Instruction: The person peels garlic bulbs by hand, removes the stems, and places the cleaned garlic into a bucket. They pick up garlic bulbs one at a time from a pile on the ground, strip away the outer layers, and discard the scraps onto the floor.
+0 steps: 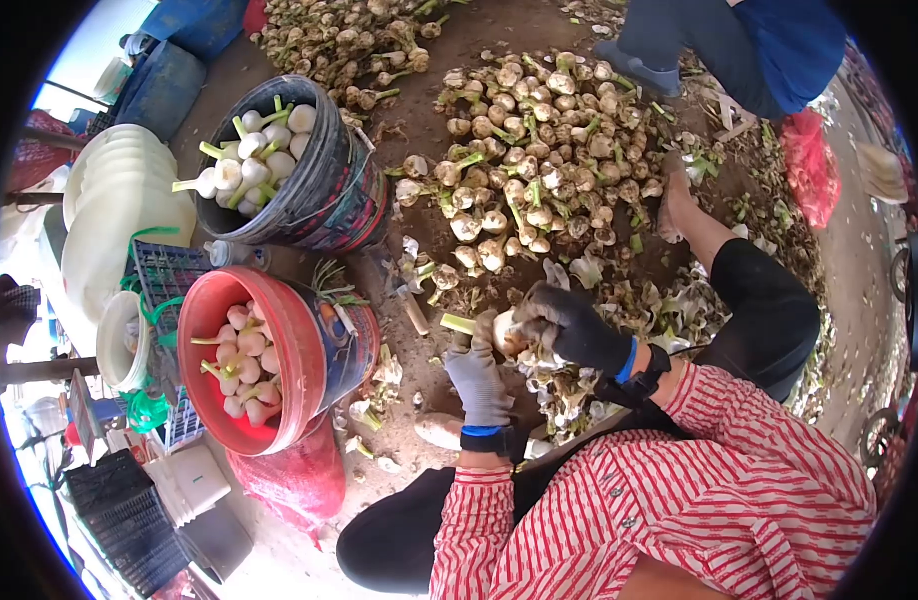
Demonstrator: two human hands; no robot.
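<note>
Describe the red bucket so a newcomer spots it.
From the central garlic pile, go left in the picture to the black bucket. The red bucket stands just below it in view, also holding pale bulbs. Its rim and inside are red; the black bucket's are dark.

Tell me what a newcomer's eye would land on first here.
Probably the big heap of dirt-stained bulbs, top centre. Next, the red bucket and dark bucket of clean, pale bulbs on the left. Then, below the heap, the mismatched gloves: light left hand, dark right hand, both at one bulb.
</note>
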